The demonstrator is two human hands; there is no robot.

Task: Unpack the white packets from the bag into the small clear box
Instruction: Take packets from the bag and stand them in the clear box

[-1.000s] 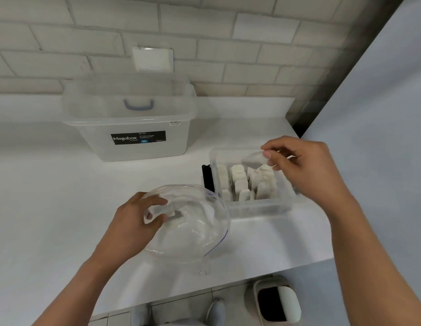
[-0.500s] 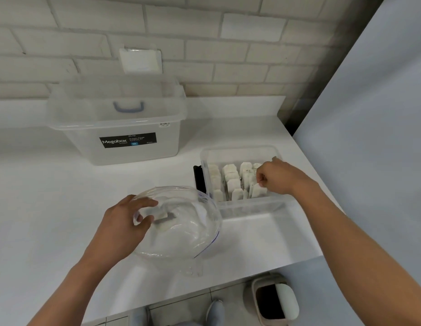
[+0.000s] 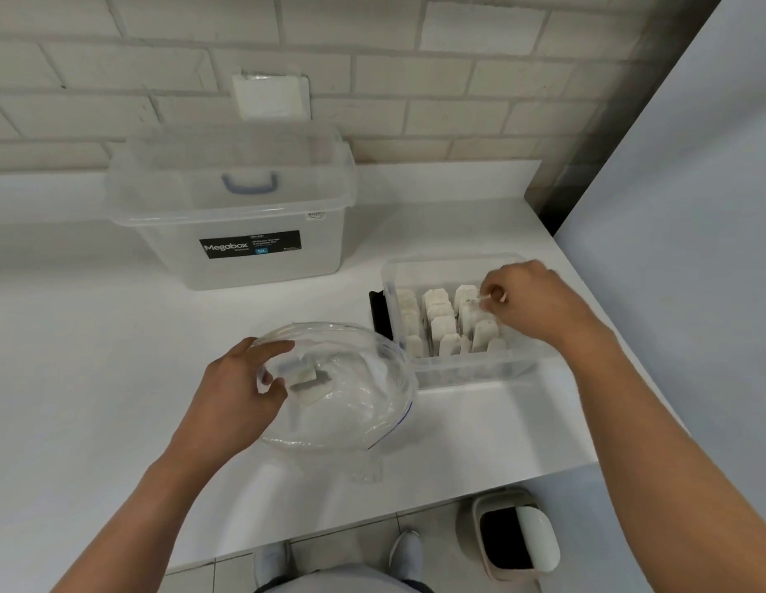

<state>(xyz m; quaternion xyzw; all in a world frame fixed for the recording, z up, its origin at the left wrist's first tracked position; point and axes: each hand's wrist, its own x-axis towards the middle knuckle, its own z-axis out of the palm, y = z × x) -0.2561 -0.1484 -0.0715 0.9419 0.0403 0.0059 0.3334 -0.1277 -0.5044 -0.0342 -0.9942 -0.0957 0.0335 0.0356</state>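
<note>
Right hand (image 3: 530, 301) down inside small clear box (image 3: 458, 372), white packet (image 3: 471, 311) lowered (still pinched).

White packets (image 3: 443, 325) stand upright in rows inside small clear box (image 3: 466, 374).

Right hand (image 3: 530, 306) among boxed packets (image 3: 443, 327)

Single head-worn wide-angle view, facing forward-down over white counter (image 3: 94, 357), close range.
</note>
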